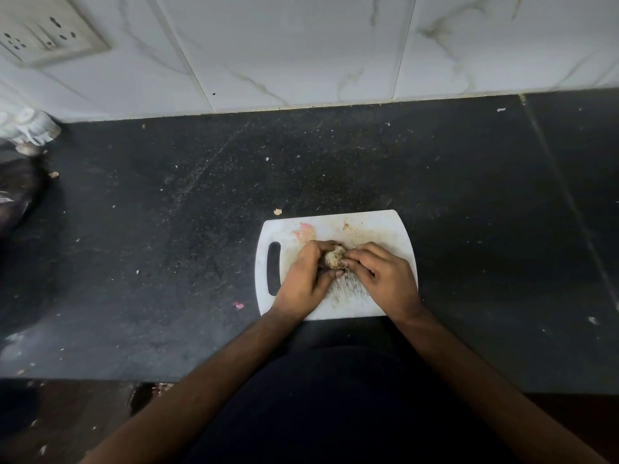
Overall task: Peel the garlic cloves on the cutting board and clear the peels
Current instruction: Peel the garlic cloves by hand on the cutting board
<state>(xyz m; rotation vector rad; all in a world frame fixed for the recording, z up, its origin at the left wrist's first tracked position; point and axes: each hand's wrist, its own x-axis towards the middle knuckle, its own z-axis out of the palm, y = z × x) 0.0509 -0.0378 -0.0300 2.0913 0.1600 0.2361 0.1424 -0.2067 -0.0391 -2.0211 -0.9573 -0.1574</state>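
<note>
The garlic point(334, 257) is a small, pale beige lump with dry, papery skin, held just above the middle of the white cutting board point(375, 226). Whether it is a single clove or several together is unclear. The left hand point(306, 276) curls its fingers around the garlic's left side, thumb tucked in against it. The right hand point(376, 271) pinches at its right side with bent fingertips pressed together. A pinkish peel point(305, 232) lies near the board's far left corner, and a thin brown scrap point(350, 228) lies by the far edge. The board sits toward the near edge of the black countertop point(167, 229), its handle slot point(273, 268) on the left.
</note>
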